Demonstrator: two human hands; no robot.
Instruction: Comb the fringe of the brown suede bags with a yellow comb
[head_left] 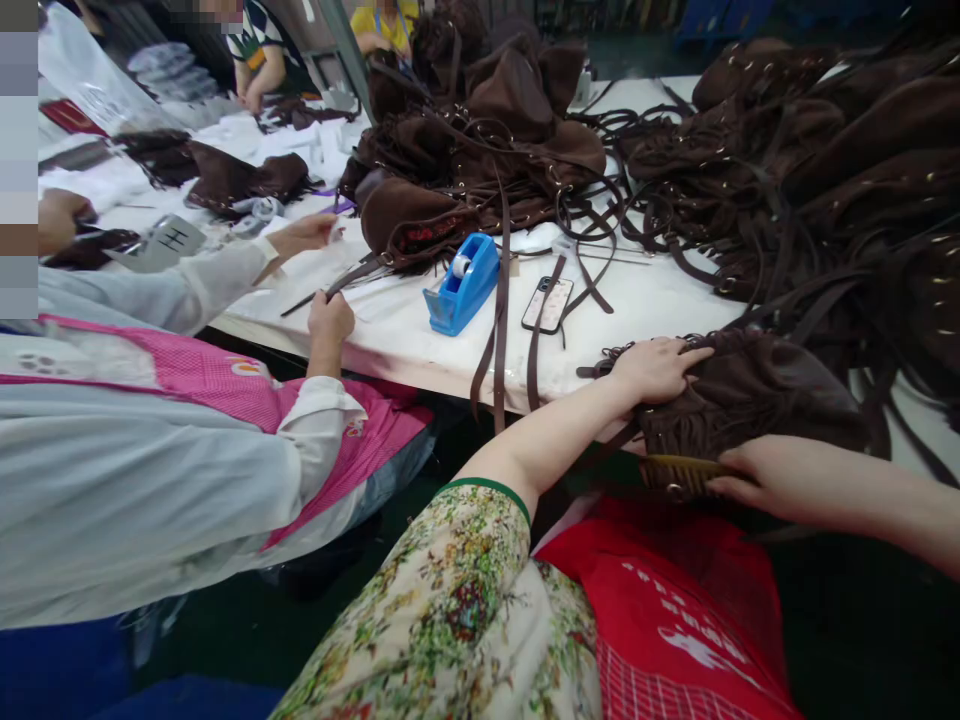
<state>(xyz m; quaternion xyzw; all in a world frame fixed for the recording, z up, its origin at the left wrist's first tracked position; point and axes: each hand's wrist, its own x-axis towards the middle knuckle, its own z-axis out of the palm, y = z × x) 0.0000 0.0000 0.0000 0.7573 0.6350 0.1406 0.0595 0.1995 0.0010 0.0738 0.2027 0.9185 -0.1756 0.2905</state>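
A dark brown fringed bag (780, 385) lies at the table's front edge, its fringe hanging toward me. My left hand (656, 370) rests on top of its left end, with the forefinger stretched along it and the thumb apart. In my right hand (754, 472) is a yellow-brown comb (681, 474), pinched at its right end. The comb lies level across the lower ends of the fringe (675, 430), slightly blurred. Whether its teeth are in the strands I cannot tell.
Left of my hands are a phone (547, 304), a blue tape dispenser (463, 285) and hanging straps (501, 340). Brown bags pile up behind (480, 130) and at right (825, 150). A co-worker in a pink apron (225, 365) holds scissors (349, 280) close by on the left.
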